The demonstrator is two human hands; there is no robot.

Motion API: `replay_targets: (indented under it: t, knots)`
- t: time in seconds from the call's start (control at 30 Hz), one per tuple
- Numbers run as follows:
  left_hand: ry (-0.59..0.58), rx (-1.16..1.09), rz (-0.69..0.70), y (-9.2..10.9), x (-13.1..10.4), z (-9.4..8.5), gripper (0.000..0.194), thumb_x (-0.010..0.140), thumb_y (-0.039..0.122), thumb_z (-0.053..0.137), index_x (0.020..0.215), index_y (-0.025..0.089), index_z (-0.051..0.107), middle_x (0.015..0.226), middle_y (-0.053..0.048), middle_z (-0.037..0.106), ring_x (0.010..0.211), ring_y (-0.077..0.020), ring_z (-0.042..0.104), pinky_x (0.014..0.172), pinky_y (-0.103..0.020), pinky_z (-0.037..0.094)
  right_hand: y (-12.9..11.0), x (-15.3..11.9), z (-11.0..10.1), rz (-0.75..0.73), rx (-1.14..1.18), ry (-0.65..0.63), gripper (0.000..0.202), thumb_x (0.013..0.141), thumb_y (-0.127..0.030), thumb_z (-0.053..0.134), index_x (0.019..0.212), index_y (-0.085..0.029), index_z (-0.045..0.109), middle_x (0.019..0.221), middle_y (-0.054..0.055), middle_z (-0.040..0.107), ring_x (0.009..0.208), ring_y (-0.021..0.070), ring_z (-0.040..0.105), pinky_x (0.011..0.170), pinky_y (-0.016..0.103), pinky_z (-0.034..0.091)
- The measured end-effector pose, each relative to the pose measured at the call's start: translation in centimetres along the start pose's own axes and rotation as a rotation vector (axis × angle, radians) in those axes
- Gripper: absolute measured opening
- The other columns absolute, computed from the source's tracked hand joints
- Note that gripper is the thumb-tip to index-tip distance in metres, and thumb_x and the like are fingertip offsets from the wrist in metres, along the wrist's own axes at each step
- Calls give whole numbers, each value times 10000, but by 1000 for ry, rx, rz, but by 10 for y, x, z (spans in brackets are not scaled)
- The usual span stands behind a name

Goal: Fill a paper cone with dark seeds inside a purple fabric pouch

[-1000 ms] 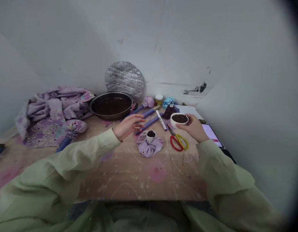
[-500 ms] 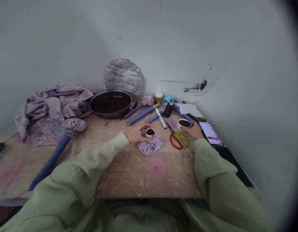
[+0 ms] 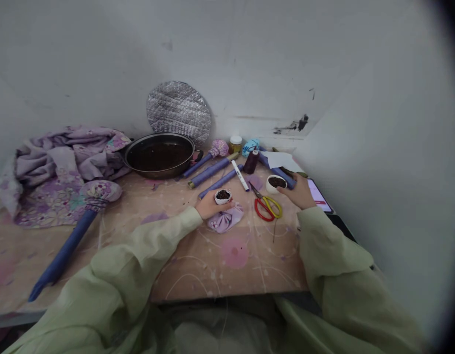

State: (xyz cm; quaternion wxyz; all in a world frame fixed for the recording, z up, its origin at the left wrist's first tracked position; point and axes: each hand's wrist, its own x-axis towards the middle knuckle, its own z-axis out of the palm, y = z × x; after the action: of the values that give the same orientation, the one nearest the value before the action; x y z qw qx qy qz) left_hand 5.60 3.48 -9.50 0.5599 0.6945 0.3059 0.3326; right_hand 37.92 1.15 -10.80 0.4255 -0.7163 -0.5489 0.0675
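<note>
My left hand (image 3: pixel 212 205) is closed around a small white cup (image 3: pixel 223 201) filled with dark, bean-like bits. Just below that cup, a gathered piece of purple floral cloth (image 3: pixel 225 220) lies on the table. A larger white cup (image 3: pixel 271 188) with similar dark bits stands to the right. Beside it is my right hand (image 3: pixel 302 192), thumb close to or touching the cup's near side and fingers spread away from it. Between the hands lie scissors (image 3: pixel 267 206) with one red and one yellow handle. A dark purple thread spool (image 3: pixel 251 163) stands behind them.
A dark pan (image 3: pixel 159 173) of brown liquid stands at the back left, near crumpled purple fabric (image 3: pixel 61 162) and a cloth-headed stick (image 3: pixel 71 248). Blue-wrapped sticks (image 3: pixel 209 174), a white marker (image 3: pixel 240 176) and a lidded jar (image 3: pixel 235 143) lie farther back. A phone (image 3: pixel 319 196) is at right.
The whole view has shifted slightly. My right hand's fingers have spread away from the larger cup, which stays put. My left fingers, earlier over the small cup's far side, now sit lower around it.
</note>
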Motion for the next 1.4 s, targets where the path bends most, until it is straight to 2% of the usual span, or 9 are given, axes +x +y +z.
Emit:
replay_targets:
  t: [0.1,0.2,0.37,0.43,0.63,0.83,0.97,1.13,1.4]
  knots:
    - [56,-58,-12,9,3,1,327,605,372,785,723,141,585,674,35,572,629,-87,520,673,-226,443,-29,-8,-5,0,45,2,640,620,-400,707,1162,-120,516,1185,189,540,1062,300,539,940,519,411]
    - [100,-117,-20,16,7,4,354,548,351,813,689,136,569,646,41,560,600,-78,501,657,-228,439,-64,-20,0,-28,129,-99,471,682,-421,666,1067,-162,582,992,107,632,877,230,603,828,439,483]
    - [131,-172,-5,20,10,12,376,520,346,829,659,146,543,587,45,542,555,-85,513,603,-236,433,-114,-43,27,-126,309,-369,292,705,-382,676,929,-195,662,814,36,689,738,172,630,733,345,516]
    - [130,-204,-10,20,9,15,391,522,360,830,661,154,529,564,51,527,534,-89,515,571,-234,428,-123,-50,41,-142,381,-382,228,720,-357,657,881,-195,662,816,37,692,737,169,632,727,337,518]
    - [129,-210,29,18,6,15,416,518,358,844,767,152,583,649,32,568,582,-87,518,614,-236,451,-116,-63,76,-147,500,-245,156,780,-355,573,827,-209,599,823,38,649,798,175,609,790,352,502]
    - [133,-225,80,18,9,10,414,507,379,847,715,145,575,682,23,568,654,-102,518,702,-260,453,-111,-79,79,-199,526,-343,383,721,-404,665,1049,-212,616,1041,69,677,966,226,622,893,401,486]
    - [151,-309,51,17,9,11,407,559,413,815,720,152,548,660,34,537,616,-89,497,649,-247,436,-110,-83,80,-227,477,-379,466,687,-411,729,1096,-214,626,1141,85,655,1105,251,581,991,430,434]
    - [130,-342,35,19,10,9,443,566,485,792,740,155,552,672,26,550,610,-83,501,640,-241,445,-107,-85,89,-232,420,-433,286,721,-430,705,925,-231,694,985,56,697,992,240,627,942,435,475]
    - [120,-305,37,23,12,5,452,492,390,859,742,145,573,667,30,554,629,-88,503,668,-248,455,-104,-87,94,-200,413,-403,211,737,-421,675,854,-249,713,974,53,700,973,243,640,919,422,496]
